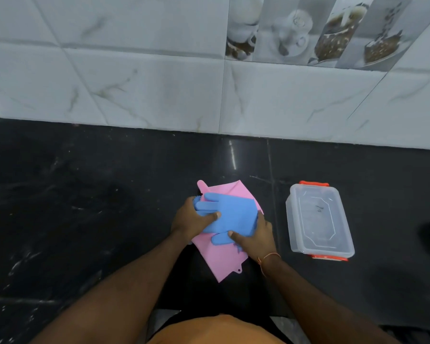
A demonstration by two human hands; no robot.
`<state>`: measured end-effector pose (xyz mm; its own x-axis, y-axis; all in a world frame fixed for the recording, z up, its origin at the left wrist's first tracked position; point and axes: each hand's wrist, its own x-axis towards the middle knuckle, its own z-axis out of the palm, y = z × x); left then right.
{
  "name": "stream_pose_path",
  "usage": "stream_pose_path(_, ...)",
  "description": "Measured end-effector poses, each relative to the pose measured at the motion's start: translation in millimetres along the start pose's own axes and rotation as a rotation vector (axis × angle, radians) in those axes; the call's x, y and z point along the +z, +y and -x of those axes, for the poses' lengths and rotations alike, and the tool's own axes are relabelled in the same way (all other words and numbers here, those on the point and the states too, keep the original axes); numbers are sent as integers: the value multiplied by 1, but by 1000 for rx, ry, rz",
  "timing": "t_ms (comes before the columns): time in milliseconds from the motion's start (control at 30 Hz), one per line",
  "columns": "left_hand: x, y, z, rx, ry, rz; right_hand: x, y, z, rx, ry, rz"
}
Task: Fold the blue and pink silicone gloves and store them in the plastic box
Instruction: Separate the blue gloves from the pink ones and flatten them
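Observation:
A blue silicone glove [233, 214] lies folded on top of a pink silicone glove [221, 259] on the black counter. My left hand [190, 220] grips the blue glove's left side, thumb pressed on top near its fingers. On the right, my right hand [256, 238] holds the blue glove's edge, its thumb on the glove's thumb. The pink glove sticks out beyond and below the blue one, its cuff pointing toward me. A clear plastic box [319, 220] with orange clips stands to the right, closed with its lid on.
The black stone counter [85, 207] runs left and right, and a white tiled wall [159, 83] stands behind it. The counter's front edge is near my body at the bottom.

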<state>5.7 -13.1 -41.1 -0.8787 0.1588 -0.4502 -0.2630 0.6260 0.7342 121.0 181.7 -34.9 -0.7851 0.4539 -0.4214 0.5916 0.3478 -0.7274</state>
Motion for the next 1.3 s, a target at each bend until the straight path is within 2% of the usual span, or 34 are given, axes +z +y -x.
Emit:
stream_pose_path(167,-20,-4,-5,64,-1,51,22,-14,2,-20,-39,-170)
stream_pose_path(367,-60,-19,-13,88,-6,28,56,-33,3,-65,-39,-178)
stream_pose_path(733,-164,-82,-16,5,89,8,147,-91,10,-155,-181,-190)
stream_pose_path(867,-184,-96,-16,-30,122,3,167,-105,14,-147,-246,-209)
stream_pose_path(967,-192,-101,-17,-118,147,-9,174,-113,15,-118,-299,-207)
stream_pose_path(1067,-189,-101,-13,-219,261,-171,171,-114,16,-144,-299,-129)
stream_pose_path(1167,-181,-102,-6,-149,457,-391,156,-115,13,-150,-315,63)
stream_pose_path(1300,-175,-82,-1,-26,401,-565,121,-107,14,-213,-203,343)
